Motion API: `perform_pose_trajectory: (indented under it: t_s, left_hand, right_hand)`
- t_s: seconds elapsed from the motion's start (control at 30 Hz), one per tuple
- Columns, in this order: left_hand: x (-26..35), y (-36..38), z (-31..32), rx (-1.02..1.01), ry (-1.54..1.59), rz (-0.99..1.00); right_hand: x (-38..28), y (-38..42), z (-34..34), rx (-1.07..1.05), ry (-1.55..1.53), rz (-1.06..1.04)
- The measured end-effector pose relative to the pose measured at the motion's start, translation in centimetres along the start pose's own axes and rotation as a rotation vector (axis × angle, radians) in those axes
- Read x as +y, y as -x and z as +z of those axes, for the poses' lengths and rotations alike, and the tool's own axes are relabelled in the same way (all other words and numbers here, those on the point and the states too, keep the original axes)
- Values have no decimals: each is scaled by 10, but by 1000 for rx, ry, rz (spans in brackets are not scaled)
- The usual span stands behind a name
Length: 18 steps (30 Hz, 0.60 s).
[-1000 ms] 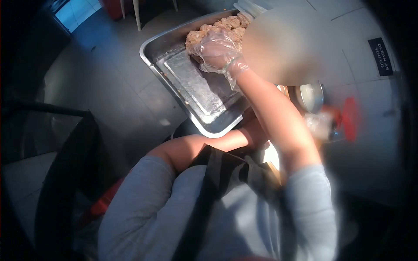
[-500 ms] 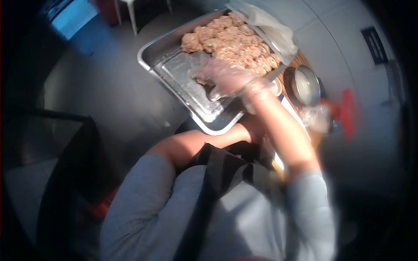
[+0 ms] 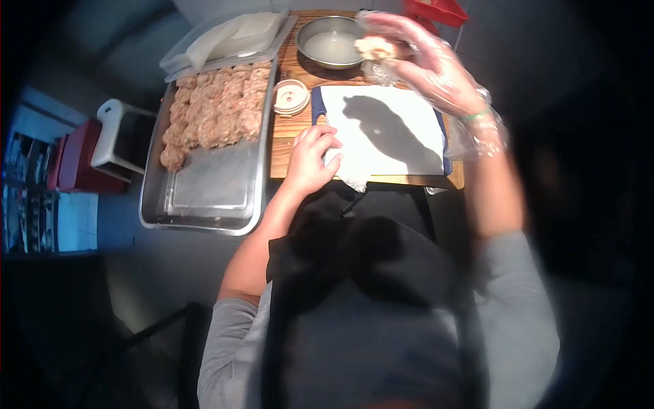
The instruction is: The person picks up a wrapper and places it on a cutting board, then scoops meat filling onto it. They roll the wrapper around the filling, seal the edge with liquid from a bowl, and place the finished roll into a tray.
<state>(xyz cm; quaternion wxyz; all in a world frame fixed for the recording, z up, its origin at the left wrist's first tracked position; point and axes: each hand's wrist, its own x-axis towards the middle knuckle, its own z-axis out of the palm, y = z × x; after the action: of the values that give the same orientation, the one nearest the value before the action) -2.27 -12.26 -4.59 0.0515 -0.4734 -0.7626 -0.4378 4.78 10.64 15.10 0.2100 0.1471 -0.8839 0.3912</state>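
A person seen from a head-worn camera works at a wooden desk (image 3: pixel 283 151), both arms reaching forward. The right hand (image 3: pixel 430 68), inside a clear plastic glove (image 3: pixel 490 140), is raised at the upper right. Its fingers and thumb are partly closed, curved toward each other like a loose pinch, and they hold a small, pale, crumbly lump (image 3: pixel 375 49) at the fingertips, just beside a metal bowl (image 3: pixel 310 61) of cloudy whitish liquid. The lump is off the desk, in the air.

The left hand (image 3: pixel 315 160) is bare, its fingers spread a little and gently bent. It lies on the left edge of a bright white sheet (image 3: pixel 359 146); whether it grips that edge cannot be told. The sheet lies over a flat blue piece (image 3: pixel 318 103), and the dark shadow of a hand falls across it.

To the left is a deep metal tray (image 3: pixel 214 194). Its far part is packed with pinkish, lumpy food mixture (image 3: pixel 218 109) in rough rows; its near part shows bare metal. Translucent plastic with white sheets (image 3: pixel 238 35) sits at the tray's far end. A round cream-coloured container (image 3: pixel 291 97) stands between tray and white sheet. Farther left is a white stool (image 3: pixel 121 110).
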Motion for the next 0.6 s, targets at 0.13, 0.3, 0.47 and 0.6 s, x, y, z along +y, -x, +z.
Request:
perform_pose_trajectory:
  t_s: [0.13, 0.3, 0.47, 0.6]
  left_hand:
    - [1, -1, -2, -19, 14, -7]
    - [11, -11, -5, 58, -59, 36]
    - [60, -46, 23, -86, -28, 45]
    - [81, -74, 61, -250, 73, -158]
  right_hand:
    - [24, 63, -6, 100, -18, -6]
    - [62, 127, -5, 19, -124, 228]
    - [71, 134, -10, -80, -149, 340]
    - [99, 132, 33, -106, -114, 413]
